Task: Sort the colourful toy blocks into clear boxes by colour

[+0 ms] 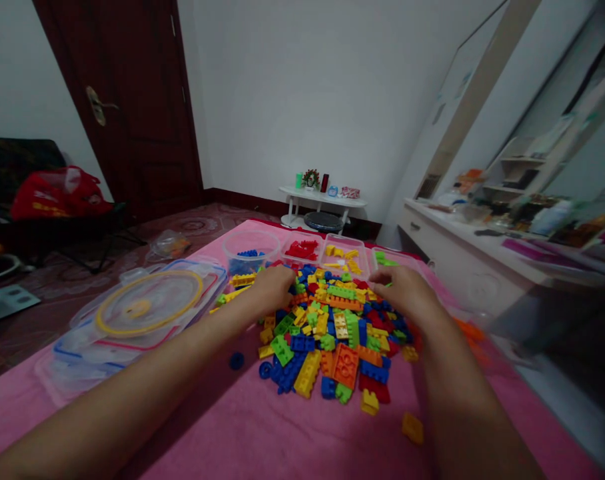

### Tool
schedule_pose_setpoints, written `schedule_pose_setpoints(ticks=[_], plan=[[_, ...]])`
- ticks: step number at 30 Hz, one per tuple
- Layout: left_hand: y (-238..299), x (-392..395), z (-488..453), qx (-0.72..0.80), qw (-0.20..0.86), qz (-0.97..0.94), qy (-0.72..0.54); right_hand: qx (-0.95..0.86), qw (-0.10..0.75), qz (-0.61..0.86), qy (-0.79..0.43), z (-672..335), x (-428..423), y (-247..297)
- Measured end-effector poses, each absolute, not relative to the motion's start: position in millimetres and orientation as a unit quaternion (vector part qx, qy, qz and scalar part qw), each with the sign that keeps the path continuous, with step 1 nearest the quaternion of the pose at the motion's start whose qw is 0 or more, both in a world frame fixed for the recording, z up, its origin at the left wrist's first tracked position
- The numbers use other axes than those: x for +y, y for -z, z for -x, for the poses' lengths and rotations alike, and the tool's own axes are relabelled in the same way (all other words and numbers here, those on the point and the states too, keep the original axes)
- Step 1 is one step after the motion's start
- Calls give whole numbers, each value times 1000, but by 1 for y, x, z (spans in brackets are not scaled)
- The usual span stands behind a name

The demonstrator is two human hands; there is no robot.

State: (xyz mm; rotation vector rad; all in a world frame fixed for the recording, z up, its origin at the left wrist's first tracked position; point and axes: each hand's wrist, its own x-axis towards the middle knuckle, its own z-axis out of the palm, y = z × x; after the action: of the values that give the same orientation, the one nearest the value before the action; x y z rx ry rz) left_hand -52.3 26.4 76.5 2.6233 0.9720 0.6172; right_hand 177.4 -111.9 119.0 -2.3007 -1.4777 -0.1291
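Observation:
A heap of toy building bricks (327, 327) in red, yellow, green, blue and orange lies in the middle of the pink cloth. At the heap's left far side is my left hand (274, 287), its fingers curled down among the bricks. Whatever those fingers hold, if anything, is hidden. Over the right far side reaches my right hand (405, 288), thumb and fingers apart, close to the bricks, with nothing visible held. Just beyond the heap stand a round clear tub (250, 241) of blue bricks, a box of red bricks (302, 249), a box of yellow bricks (343, 257) and one with green bricks (385, 257).
Clear lids (147, 307) with blue, red and yellow rims are stacked at the left of the pink cloth (242, 433). A loose yellow brick (412, 427) lies near my right forearm. A white dresser (462, 247) stands at the right, a small white table (322, 197) against the wall.

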Motion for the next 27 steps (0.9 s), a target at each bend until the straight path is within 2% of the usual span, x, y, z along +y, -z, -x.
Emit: schedule_pose_setpoints(ticks=[3,8,10,13,16,18,24,27], plan=[[-88,32,48,318,203,-904,-204,-530,166,831,-34,-183,-116,-115],[-98,25,29,310,498,-791,-172,-549,149,783,-250,-169,-122,-118],[-91,20,20,312,556,-751,-174,-551,132,760,-318,-161,-123,-118],[-76,18,13,308,528,-762,-214,-566,96,762,-301,-152,-122,-118],[-71,21,15,289,412,-821,-269,-590,59,775,-218,-150,-119,-119],[-77,24,22,290,356,-849,-261,-595,48,785,-163,-151,-119,-123],[-103,16,51,226,308,-924,-3,-580,69,811,-22,-150,-119,-133],[-108,1,57,176,269,-944,76,-570,100,815,6,-151,-119,-133]])
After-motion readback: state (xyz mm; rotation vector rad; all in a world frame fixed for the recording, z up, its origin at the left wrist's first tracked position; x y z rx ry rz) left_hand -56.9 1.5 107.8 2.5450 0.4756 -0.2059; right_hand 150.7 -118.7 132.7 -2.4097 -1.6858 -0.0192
